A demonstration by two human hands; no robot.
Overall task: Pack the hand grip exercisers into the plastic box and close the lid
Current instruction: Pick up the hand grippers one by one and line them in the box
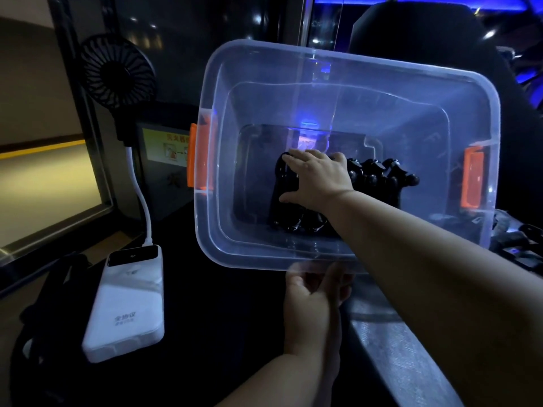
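Head view: my left grip (pixel 314 292) curled round near rim of plastic box (pixel 352 58), box tipped toward me. My right grip (pixel 318 179) reaches inside, fingers spread flat on hand grip exercisers (pixel 379 174), clamping nothing. Exercisers lie bunched on box floor. Likely stiff, sprung, fairly weighty, prone to slide: take by handles, not coils. Box looks thin and flexy: hold rim.

R hand (pixel 316 180) on exercisers (pixel 379 174) (in box (pixel 323 55)).
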